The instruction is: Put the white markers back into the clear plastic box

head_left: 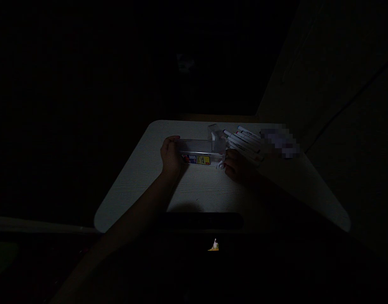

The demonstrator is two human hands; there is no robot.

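A clear plastic box [198, 148] with a red, blue and yellow label lies on its side on a pale table [200, 190]. My left hand [170, 156] is closed around the box's left end. My right hand [237, 165] grips the box's right end near its open flap. Several white marker pens [244, 139] lie in a loose pile just beyond my right hand.
The room is very dark beyond the table. A blurred patch [280, 142] sits at the table's far right corner. A dark flat strip [202, 220] lies along the table's near edge. A wall rises at the right.
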